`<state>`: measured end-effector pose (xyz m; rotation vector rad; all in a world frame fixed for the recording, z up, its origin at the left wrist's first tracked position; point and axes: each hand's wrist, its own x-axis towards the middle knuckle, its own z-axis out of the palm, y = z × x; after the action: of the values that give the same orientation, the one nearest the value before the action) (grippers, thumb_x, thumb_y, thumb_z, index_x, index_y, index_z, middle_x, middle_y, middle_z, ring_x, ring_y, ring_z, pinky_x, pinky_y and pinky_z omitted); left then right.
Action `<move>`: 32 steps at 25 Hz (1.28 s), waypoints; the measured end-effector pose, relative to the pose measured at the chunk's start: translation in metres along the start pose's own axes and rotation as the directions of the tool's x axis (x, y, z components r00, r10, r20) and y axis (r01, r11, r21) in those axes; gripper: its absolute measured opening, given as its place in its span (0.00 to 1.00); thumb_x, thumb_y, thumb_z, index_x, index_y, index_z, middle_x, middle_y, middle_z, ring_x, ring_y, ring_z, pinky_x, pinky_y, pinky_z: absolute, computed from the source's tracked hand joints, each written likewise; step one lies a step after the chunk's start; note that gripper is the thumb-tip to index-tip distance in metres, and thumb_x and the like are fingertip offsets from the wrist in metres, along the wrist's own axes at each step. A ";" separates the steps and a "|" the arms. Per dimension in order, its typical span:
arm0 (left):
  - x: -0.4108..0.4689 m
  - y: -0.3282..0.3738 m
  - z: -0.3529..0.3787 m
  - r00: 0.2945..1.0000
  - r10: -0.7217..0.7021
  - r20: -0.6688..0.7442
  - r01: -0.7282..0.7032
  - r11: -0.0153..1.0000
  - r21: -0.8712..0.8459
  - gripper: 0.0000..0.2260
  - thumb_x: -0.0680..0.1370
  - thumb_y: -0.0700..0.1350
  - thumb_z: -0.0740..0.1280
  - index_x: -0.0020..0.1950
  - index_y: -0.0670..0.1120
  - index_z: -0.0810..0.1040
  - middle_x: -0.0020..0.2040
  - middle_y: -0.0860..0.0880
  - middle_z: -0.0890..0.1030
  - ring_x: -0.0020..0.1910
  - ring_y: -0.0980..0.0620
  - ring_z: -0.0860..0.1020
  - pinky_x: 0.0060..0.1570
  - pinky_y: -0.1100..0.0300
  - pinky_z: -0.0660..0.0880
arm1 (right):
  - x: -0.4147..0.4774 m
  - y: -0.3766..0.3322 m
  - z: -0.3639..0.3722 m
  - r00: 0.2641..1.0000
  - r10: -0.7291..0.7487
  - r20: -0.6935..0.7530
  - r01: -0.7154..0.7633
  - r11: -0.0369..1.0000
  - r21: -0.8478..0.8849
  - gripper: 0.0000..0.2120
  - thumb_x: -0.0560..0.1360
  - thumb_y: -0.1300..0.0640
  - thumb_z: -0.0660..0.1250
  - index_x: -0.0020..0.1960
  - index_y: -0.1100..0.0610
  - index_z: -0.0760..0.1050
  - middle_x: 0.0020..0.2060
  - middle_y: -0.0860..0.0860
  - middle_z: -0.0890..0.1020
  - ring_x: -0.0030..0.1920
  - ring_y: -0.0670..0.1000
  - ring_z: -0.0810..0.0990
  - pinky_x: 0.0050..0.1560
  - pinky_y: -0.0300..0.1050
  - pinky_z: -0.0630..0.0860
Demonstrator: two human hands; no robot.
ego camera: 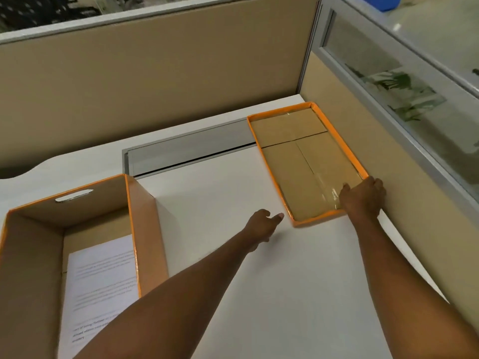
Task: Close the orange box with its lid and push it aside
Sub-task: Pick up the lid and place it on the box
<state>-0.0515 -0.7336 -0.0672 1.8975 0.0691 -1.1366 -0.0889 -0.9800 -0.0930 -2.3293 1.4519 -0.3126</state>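
The orange box (145, 224) stands open at the lower left of the white desk, brown inside, with printed paper sheets (101, 288) lying on its bottom. Its lid (305, 161) lies upside down at the right, orange rim up, brown taped cardboard inside. My right hand (363, 198) grips the lid's near right corner, thumb inside the rim and fingers over the outer edge. My left hand (261, 225) hovers just left of the lid's near left corner, fingers loosely curled, thumb pointing at the rim, holding nothing.
Tan partition walls (155, 81) close the desk at the back and along the right side. A grey cable tray cover (189, 151) is set into the desk behind the middle. The lid's far end lies over that cover's right part.
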 end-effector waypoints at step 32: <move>-0.118 -0.051 -0.062 0.844 0.067 -0.533 -0.107 0.993 -0.045 0.16 0.81 0.50 0.57 0.50 0.36 0.73 0.45 0.41 0.75 0.35 0.46 0.73 0.37 0.53 0.73 | -0.157 -0.005 -0.063 0.987 0.007 0.158 -0.087 0.856 0.509 0.06 0.79 0.60 0.53 0.46 0.61 0.65 0.41 0.58 0.75 0.40 0.60 0.75 0.37 0.50 0.72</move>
<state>-0.1002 -0.6155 -0.0037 2.0760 0.3242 -0.5090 -0.1785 -0.8498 -0.0320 -1.8373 1.1708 -0.4403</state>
